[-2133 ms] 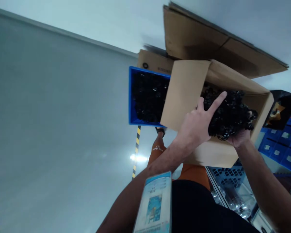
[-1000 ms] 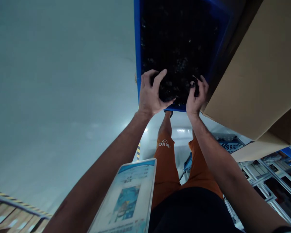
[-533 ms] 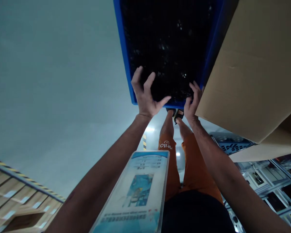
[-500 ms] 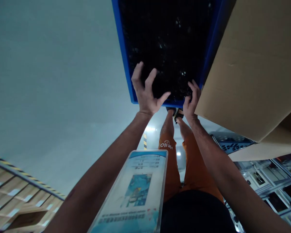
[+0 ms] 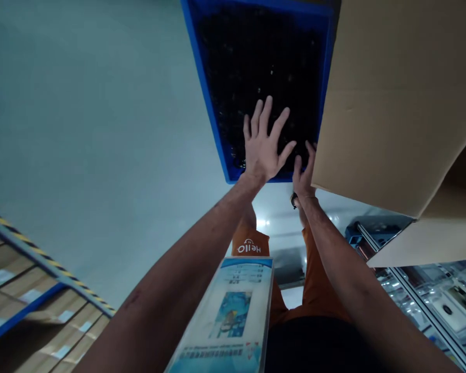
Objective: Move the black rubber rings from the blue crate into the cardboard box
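Note:
A blue plastic bin (image 5: 205, 93) full of small dark, shiny pieces (image 5: 256, 62) is in front of me. My left hand (image 5: 264, 140) lies over the pieces near the bin's close end, fingers spread. At the near right corner is my right hand (image 5: 304, 173), thumb and fingers apart, close to the rim. A cardboard panel (image 5: 384, 103) partly hides its outer fingers. The pieces are too dark to name.
The big cardboard box's panel stands against the bin's right side. Packed cartons (image 5: 31, 295) sit behind a yellow-black striped edge (image 5: 42, 254) at lower left. A metal-framed rack (image 5: 419, 305) is at lower right. A badge (image 5: 225, 316) hangs before me.
My left hand has moved right and its fingers have stretched out. More of the bin's far end shows. My legs are wider apart, and the cardboard covers more of the bin's right side.

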A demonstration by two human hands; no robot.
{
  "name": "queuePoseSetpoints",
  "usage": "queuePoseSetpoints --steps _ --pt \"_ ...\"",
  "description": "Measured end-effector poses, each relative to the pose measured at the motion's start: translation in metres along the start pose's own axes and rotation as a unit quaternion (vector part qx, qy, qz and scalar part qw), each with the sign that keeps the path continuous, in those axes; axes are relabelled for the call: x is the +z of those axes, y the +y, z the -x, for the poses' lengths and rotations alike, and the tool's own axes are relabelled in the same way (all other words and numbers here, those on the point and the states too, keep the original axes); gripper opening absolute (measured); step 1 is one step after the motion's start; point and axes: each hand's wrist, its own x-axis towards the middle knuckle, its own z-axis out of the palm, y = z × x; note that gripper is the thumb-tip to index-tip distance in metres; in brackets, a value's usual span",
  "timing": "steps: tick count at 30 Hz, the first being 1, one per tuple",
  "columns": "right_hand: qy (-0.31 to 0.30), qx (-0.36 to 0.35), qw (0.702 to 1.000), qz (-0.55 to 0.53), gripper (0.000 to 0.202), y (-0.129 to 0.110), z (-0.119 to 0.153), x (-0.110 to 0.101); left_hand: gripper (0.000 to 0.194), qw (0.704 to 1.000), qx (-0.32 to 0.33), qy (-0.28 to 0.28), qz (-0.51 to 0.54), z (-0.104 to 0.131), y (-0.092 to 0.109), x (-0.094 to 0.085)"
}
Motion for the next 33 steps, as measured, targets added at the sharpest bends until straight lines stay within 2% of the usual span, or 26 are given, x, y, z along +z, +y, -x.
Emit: queuePoseSetpoints --steps 3,6,10,13,15,17,19,21,23,25,26,27,28,29,31,33 --pt "0.057 -0.114 0.989 0.071 0.083 0.000 -0.015 0.010 0.088 0.999 0.035 -0.002 -0.009 -0.006 -0.004 0.002" --pt "0.063 -0.194 0.967 0.156 0.083 -0.011 -0.033 0.023 0.091 0.996 0.085 0.005 -0.002 -0.012 -0.008 -0.007" --pt "0.048 -0.228 0.935 0.267 0.076 -0.034 -0.034 0.038 0.092 0.991 0.128 0.016 0.025 -0.015 -0.026 -0.036" --pt "0.025 -0.199 0.930 0.309 0.068 -0.048 -0.025 0.041 0.084 0.995 0.071 0.069 0.022 -0.033 -0.064 -0.066" --pt "0.030 -0.162 0.937 0.309 0.058 -0.057 -0.025 0.039 0.080 0.991 0.026 0.130 0.009 -0.064 -0.102 -0.089" --pt "0.045 -0.127 0.950 0.283 0.052 -0.065 -0.032 0.038 0.078 0.988 0.012 0.151 -0.008 -0.111 -0.144 -0.112" --pt "0.057 -0.106 0.962 0.245 0.051 -0.069 -0.043 0.040 0.077 0.995 0.022 0.094 -0.029 -0.164 -0.181 -0.131" --pt "0.071 -0.097 0.971 0.206 0.050 -0.065 -0.049 0.047 0.083 0.998 0.026 -0.003 -0.063 -0.214 -0.207 -0.141" --pt "0.094 -0.092 0.976 0.171 0.048 -0.056 -0.050 0.058 0.093 0.988 0.044 -0.087 -0.121 -0.254 -0.223 -0.137" --pt "0.121 -0.092 0.977 0.151 0.050 -0.054 -0.051 0.064 0.100 0.969 0.082 -0.142 -0.184 -0.285 -0.227 -0.128" --pt "0.128 -0.093 0.976 0.151 0.053 -0.063 -0.055 0.060 0.105 0.960 0.101 -0.161 -0.208 -0.300 -0.222 -0.126" --pt "0.128 -0.095 0.974 0.159 0.056 -0.082 -0.063 0.049 0.109 0.952 0.119 -0.175 -0.221 -0.317 -0.211 -0.129" --pt "0.120 -0.098 0.973 0.171 0.058 -0.111 -0.077 0.029 0.111 0.947 0.135 -0.185 -0.224 -0.336 -0.193 -0.137" --pt "0.106 -0.101 0.972 0.186 0.057 -0.152 -0.096 0.000 0.110 0.945 0.152 -0.190 -0.218 -0.359 -0.166 -0.152" --pt "0.069 -0.108 0.969 0.213 0.054 -0.257 -0.151 -0.081 0.101 0.948 0.178 -0.180 -0.194 -0.410 -0.088 -0.196" --pt "0.043 -0.117 0.967 0.221 0.053 -0.363 -0.215 -0.171 0.098 0.954 0.176 -0.163 -0.179 -0.459 0.003 -0.248"
